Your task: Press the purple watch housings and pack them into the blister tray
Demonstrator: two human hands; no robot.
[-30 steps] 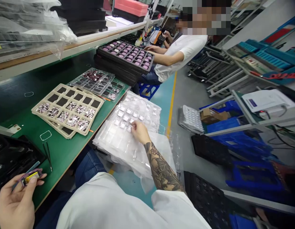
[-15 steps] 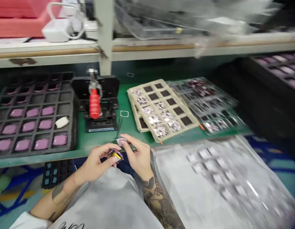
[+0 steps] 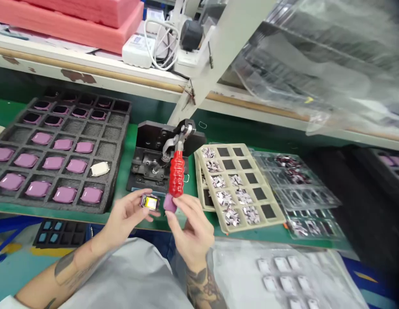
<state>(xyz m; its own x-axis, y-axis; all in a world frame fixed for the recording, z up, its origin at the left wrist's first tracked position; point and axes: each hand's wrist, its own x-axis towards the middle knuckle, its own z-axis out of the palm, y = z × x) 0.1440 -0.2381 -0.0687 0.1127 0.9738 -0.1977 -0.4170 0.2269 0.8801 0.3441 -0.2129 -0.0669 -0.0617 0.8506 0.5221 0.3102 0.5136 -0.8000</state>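
Observation:
My left hand (image 3: 126,214) grips a small purple watch-like case (image 3: 150,202) by its edges; its open side faces up, showing a yellow and white interior. Just right of it, a flat purple cover piece (image 3: 169,203) is pinched between the thumb and fingers of my right hand (image 3: 193,229). A small gap separates case and cover. Directly behind the cover stands a black toggle-clamp press (image 3: 154,165), its red ribbed handle (image 3: 176,176) pointing down toward my right fingers. Whether the fingers touch that handle, I cannot tell.
To the left, a dark foam tray (image 3: 104,189) holds purple cases and one whitish piece. Beige trays (image 3: 215,219) with small parts lie right of the press, beside clear plastic trays (image 3: 302,193). Bagged white parts (image 3: 244,266) sit front right. A shelf (image 3: 122,81) overhangs the bench.
The view has swung left, so the press appears more central. The case now shows its inside more squarely upward. The piece in my right hand now shows a broad purple face.

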